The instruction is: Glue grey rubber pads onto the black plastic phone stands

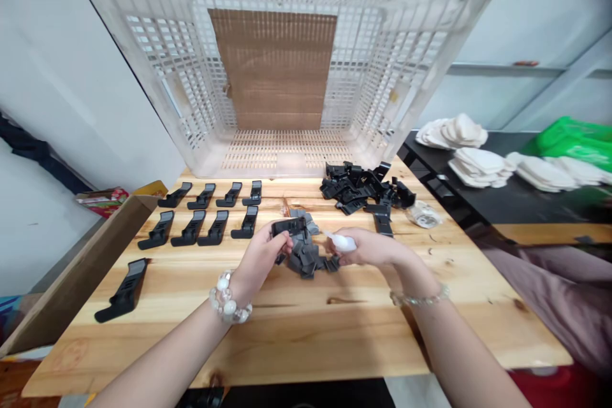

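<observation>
My left hand [268, 247] is closed on a black plastic bracket [289, 227], held flat just above the table. In my right hand [366, 247] is a small white squeeze bottle [343, 242], its thin nozzle pointing left toward the bracket, a short gap apart. Between and below both hands lies a heap of small grey pads [304, 256]. To the left, several black brackets with grey tops [193, 227] are laid out in rows, and one more bracket [128, 287] sits nearer me. A jumbled pile of black brackets [356, 186] is behind my right hand.
A white plastic crate [291, 162] lies on its side at the table's back, with cardboard [277, 70] inside. A tape roll [425, 214] sits at right. Stacks of white pads [482, 167] and a green basket [576, 143] are on a black table. Someone's clothed leg [540, 299] shows at right.
</observation>
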A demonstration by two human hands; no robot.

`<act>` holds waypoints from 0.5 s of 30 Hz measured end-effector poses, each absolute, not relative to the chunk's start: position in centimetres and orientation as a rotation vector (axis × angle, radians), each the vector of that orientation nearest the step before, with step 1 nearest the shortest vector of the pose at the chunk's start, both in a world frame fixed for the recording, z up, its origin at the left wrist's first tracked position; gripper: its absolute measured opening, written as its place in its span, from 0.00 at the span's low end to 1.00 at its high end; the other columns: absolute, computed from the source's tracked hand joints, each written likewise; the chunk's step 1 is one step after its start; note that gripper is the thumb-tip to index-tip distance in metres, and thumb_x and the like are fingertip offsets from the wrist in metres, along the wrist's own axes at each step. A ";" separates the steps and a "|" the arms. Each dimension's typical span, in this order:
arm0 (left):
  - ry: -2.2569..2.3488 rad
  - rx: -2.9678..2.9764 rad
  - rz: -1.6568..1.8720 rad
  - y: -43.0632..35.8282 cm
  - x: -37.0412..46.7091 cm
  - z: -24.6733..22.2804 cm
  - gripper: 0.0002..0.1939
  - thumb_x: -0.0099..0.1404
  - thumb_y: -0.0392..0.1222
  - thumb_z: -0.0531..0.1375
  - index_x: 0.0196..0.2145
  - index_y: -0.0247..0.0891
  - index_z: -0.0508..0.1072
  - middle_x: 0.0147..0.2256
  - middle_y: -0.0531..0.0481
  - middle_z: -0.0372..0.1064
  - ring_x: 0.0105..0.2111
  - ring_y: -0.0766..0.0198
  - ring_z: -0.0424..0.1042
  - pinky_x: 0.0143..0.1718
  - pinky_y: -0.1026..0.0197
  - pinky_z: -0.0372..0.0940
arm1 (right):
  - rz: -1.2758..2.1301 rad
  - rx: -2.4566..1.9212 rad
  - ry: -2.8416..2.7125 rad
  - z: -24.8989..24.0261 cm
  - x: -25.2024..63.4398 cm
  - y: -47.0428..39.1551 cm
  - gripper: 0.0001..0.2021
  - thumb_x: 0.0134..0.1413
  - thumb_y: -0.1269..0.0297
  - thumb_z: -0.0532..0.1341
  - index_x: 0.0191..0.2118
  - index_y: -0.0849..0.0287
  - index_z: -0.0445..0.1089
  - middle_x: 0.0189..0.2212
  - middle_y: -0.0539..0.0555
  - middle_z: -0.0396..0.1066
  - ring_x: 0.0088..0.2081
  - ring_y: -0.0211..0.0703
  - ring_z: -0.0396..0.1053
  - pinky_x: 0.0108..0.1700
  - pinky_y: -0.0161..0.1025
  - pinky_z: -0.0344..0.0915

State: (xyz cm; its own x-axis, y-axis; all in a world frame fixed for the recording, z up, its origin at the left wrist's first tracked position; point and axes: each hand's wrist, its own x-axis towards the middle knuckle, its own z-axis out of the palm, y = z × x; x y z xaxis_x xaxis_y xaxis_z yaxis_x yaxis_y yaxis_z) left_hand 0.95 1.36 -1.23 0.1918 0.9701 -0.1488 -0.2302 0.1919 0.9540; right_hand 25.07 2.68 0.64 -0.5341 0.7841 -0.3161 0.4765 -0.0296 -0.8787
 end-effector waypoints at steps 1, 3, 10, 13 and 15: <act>0.971 0.983 1.079 1.4 0.9 -1.2 0.08 0.57 0.42 0.62 0.29 0.35 0.69 0.24 0.53 0.67 0.25 0.69 0.64 0.29 0.66 0.60 | 1.553 -1.348 -2.022 0.6 24.9 2.7 0.09 0.34 0.73 0.63 0.29 0.62 0.68 0.30 0.49 0.68 0.33 0.37 0.63 0.37 0.34 0.61; 0.963 0.992 1.099 1.4 0.8 -1.2 0.12 0.58 0.44 0.63 0.25 0.36 0.66 0.23 0.53 0.66 0.25 0.69 0.63 0.30 0.66 0.60 | 1.531 -1.357 -2.059 0.5 24.6 2.6 0.07 0.34 0.74 0.60 0.27 0.62 0.66 0.26 0.48 0.65 0.31 0.36 0.61 0.35 0.33 0.60; 0.963 1.017 1.140 1.4 0.6 -0.9 0.16 0.60 0.47 0.62 0.22 0.36 0.66 0.21 0.54 0.63 0.24 0.70 0.60 0.28 0.67 0.57 | 1.600 -1.313 -2.054 0.4 24.8 2.5 0.11 0.35 0.74 0.58 0.32 0.61 0.66 0.29 0.49 0.67 0.33 0.38 0.64 0.36 0.34 0.62; 0.972 1.004 1.155 1.4 0.5 -1.0 0.14 0.60 0.46 0.63 0.22 0.35 0.66 0.21 0.54 0.63 0.24 0.70 0.60 0.28 0.67 0.56 | 1.547 -1.310 -2.134 0.2 25.1 2.7 0.12 0.35 0.74 0.62 0.33 0.62 0.69 0.32 0.52 0.69 0.36 0.41 0.66 0.38 0.35 0.64; 0.978 0.986 1.163 1.5 0.4 -1.0 0.14 0.60 0.45 0.62 0.23 0.35 0.67 0.22 0.54 0.63 0.23 0.71 0.60 0.26 0.67 0.56 | 1.526 -1.314 -2.134 0.1 25.3 2.7 0.11 0.34 0.73 0.63 0.32 0.62 0.70 0.31 0.52 0.70 0.35 0.41 0.67 0.37 0.36 0.64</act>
State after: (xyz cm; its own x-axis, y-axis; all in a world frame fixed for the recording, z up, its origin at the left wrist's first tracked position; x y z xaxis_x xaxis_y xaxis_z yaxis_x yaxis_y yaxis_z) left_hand 0.45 1.51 -1.01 0.1284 0.9875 -0.0914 -0.2602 0.1225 0.9578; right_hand 25.29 2.73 0.14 -0.5816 0.7516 -0.3113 0.5373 0.0677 -0.8406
